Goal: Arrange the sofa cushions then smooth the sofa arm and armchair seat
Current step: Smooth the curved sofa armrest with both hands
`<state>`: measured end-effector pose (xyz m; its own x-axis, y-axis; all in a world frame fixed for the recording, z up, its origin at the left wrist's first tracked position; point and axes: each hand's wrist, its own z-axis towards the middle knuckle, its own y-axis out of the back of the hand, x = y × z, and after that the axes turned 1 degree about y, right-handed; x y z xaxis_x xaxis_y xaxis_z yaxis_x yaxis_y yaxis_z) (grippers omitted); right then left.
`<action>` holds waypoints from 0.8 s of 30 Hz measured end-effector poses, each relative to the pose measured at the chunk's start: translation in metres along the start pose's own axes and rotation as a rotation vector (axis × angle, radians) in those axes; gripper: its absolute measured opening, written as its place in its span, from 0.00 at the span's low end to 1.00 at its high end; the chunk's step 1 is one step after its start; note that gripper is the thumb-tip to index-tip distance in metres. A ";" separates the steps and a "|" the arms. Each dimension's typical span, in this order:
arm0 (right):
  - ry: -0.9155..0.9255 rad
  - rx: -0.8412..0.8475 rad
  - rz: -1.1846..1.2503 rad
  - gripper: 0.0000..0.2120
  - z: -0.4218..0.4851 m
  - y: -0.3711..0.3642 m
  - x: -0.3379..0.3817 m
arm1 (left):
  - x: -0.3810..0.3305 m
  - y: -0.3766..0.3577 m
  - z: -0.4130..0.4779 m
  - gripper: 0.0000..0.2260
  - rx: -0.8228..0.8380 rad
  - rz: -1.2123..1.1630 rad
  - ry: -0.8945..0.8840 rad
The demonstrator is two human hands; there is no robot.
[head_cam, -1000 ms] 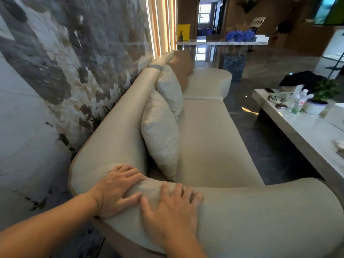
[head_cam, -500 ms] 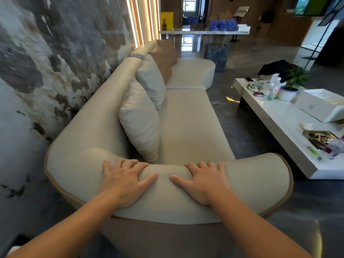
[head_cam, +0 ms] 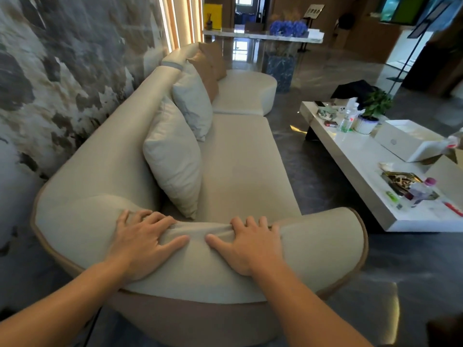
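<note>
A long cream sofa (head_cam: 240,151) runs away from me along the left wall. Its near arm (head_cam: 320,246) curves across the bottom of the view. My left hand (head_cam: 142,241) lies flat on the arm's top, fingers spread. My right hand (head_cam: 246,242) presses on the arm about a hand's width to the right, fingers curled over the inner edge; the fabric between them is bunched in a fold. Two cream cushions (head_cam: 174,156) (head_cam: 194,101) lean on the backrest, with two tan cushions (head_cam: 208,68) behind them at the far end.
A low white coffee table (head_cam: 350,156) stands to the right, carrying a potted plant (head_cam: 373,111), bottles, a white box (head_cam: 403,144) and small clutter. A dark glossy floor lies between sofa and table. A marbled wall (head_cam: 62,83) is close on the left.
My hands have spread apart along the sofa arm, the right one sliding rightward. My view has pulled back and risen, showing the whole arm and more of the table.
</note>
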<state>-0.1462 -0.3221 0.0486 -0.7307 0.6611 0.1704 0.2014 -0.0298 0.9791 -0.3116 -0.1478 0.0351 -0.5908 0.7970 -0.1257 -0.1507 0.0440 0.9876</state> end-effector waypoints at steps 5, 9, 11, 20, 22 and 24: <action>-0.013 -0.118 -0.006 0.40 -0.007 -0.007 0.005 | -0.003 0.002 -0.002 0.26 -0.017 -0.064 0.000; -0.022 -0.117 0.002 0.40 -0.001 -0.005 0.007 | -0.006 0.003 -0.001 0.21 -0.074 -0.093 0.039; -0.036 -0.110 0.038 0.38 0.000 -0.005 0.009 | -0.008 0.002 -0.001 0.20 -0.092 -0.098 0.044; 0.121 0.000 0.024 0.36 0.015 -0.004 0.016 | 0.002 0.001 -0.010 0.23 -0.059 -0.049 0.110; 0.104 -0.058 0.015 0.34 0.029 0.003 0.008 | -0.006 0.004 0.010 0.26 -0.050 -0.031 0.116; 0.092 -0.117 0.013 0.32 0.032 0.005 0.008 | -0.007 0.007 0.022 0.28 -0.055 -0.013 0.124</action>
<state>-0.1307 -0.2931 0.0515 -0.7860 0.5891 0.1873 0.1374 -0.1289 0.9821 -0.2904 -0.1400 0.0451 -0.6813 0.7158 -0.1528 -0.2003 0.0185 0.9796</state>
